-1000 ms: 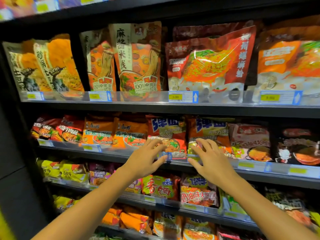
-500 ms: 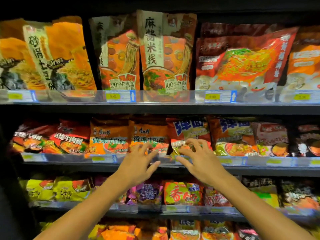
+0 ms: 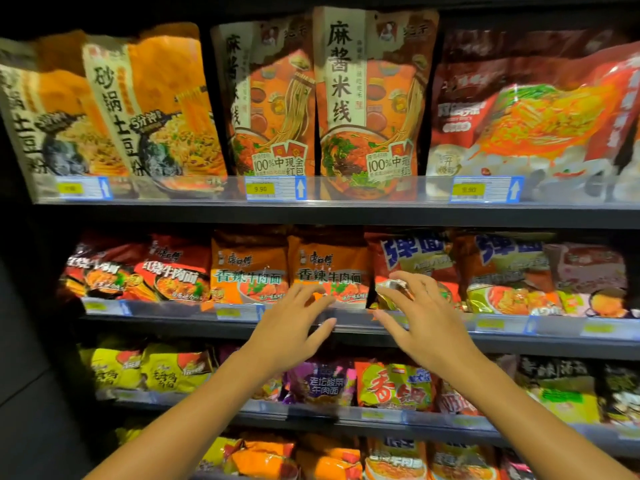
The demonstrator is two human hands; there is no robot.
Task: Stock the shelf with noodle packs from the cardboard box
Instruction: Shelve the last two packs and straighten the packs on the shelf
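Head view: both hands reach toward the second shelf near the middle of the frame. The right hand has spread, bent fingers whose tips touch the lower edge of a red noodle pack with blue lettering; whether they actually pinch it cannot be told. The left hand is spread and holds nothing, its fingertips at the bottom of an orange noodle pack just left of the red one. More orange and red packs fill that row toward the left of the frame. Tall pouches stand on the upper shelf, with a yellow price tag at its front rail. Yellow packs sit on the row below.
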